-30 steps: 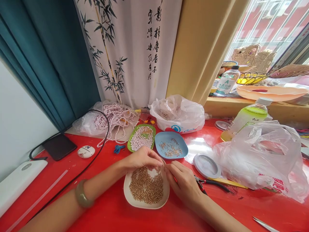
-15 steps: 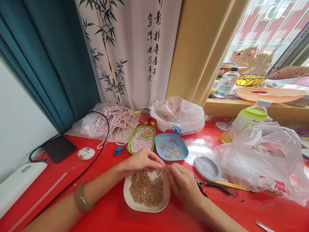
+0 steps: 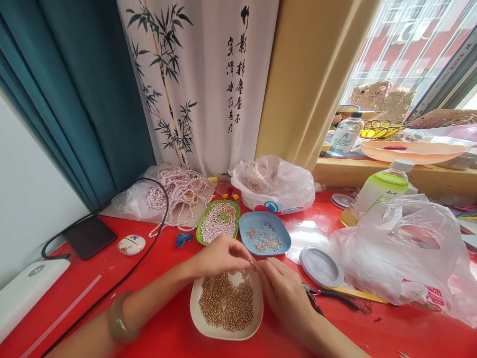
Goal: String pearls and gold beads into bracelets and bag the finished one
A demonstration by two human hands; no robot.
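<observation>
L hand: pinching tiny item, can't ID
R hand: fingers part hidden, can't tell grip
Gold beads: 6 o'clock, partly covered
Metal tip: 4 o'clock, cut off

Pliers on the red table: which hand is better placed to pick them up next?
Likely the right hand: the pliers lie close beside its outer side. The left hand is farther off, with the right between.

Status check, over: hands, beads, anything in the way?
Left hand and right hand close together over cream dish, pinching something too small to identify. Gold beads spread in dish. Pliers beside right hand, not blocking dish.
</observation>
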